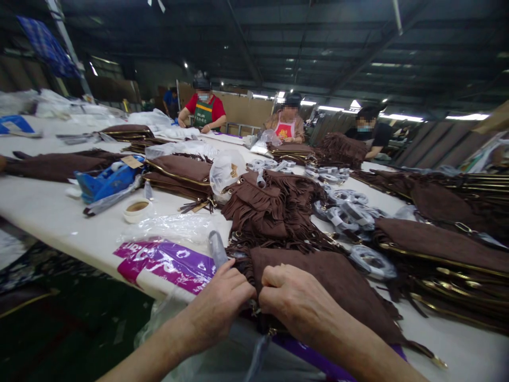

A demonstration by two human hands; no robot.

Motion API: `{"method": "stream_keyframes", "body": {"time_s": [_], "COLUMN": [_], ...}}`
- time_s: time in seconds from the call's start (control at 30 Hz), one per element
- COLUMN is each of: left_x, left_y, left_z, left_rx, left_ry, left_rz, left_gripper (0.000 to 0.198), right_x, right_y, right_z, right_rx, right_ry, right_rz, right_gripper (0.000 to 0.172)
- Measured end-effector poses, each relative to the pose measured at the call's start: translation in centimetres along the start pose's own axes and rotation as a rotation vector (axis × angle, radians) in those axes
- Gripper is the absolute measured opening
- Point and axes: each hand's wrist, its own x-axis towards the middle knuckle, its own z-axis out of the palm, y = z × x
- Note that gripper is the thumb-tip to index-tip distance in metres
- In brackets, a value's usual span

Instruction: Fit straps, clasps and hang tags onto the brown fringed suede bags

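1. Left hand point(218, 310) and right hand point(296, 302) are both closed, knuckles nearly touching, pinching the near edge of a brown suede bag point(342, 286). The bag lies flat on the white worktop point(47, 212) and stretches away past the right hand.
2. Likely risk: a hard tug could snag the small metal fitting between the hands (mostly hidden) in the fringe, or scuff the nap. The bag sits at the worktop's near edge and could slide off.
3. A purple plastic bag point(167, 262) lies just left of the left hand, glossy and crinkled.
4. A heap of fringed bags point(270, 207) sits beyond both hands: matte, soft, cut into narrow strips.
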Motion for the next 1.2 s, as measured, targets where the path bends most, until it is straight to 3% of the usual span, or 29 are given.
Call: {"method": "stream_keyframes", "body": {"time_s": [0.23,0.33,0.43,0.53,0.63,0.73,0.93,1.07,1.2], "left_x": [-0.1,-0.2,-0.2,-0.2,-0.2,-0.2,0.3,0.4,0.2], "left_y": [-0.2,-0.2,-0.2,-0.2,-0.2,-0.1,0.3,0.5,0.4], "left_z": [0.1,0.2,0.2,0.1,0.1,0.1,-0.1,-0.3,-0.1], "left_rx": [-0.057,-0.106,-0.134,-0.149,-0.159,-0.18,-0.262,-0.329,-0.362], "left_ry": [-0.047,-0.041,-0.017,-0.001,0.0,0.013,0.045,0.084,0.101], "left_rz": [-0.071,-0.125,-0.132,-0.129,-0.137,-0.145,-0.143,-0.163,-0.234], "left_gripper": [0.019,0.016,0.015,0.018,0.02,0.021,0.017,0.02,0.022], "right_x": [0.2,0.4,0.7,1.0,1.1,0.9,1.0,1.6,1.5], "right_y": [-0.7,-0.5,-0.1,0.4,0.7,1.0,0.5,-0.3,-0.5], "right_z": [-0.9,-1.3,-1.5,-1.7,-1.9,-2.0,-1.1,-0.9,-0.7], "right_rx": [0.192,0.265,0.306,0.277,0.249,0.232,0.043,-0.03,0.172], "right_ry": [-0.122,-0.122,-0.116,-0.145,-0.157,-0.162,-0.136,-0.172,-0.15], "right_rz": [0.172,0.228,0.168,0.009,-0.107,-0.132,-0.062,-0.014,0.111], "right_gripper": [0.006,0.012,0.013,0.01,0.021,0.027,0.007,0.022,0.024]}}
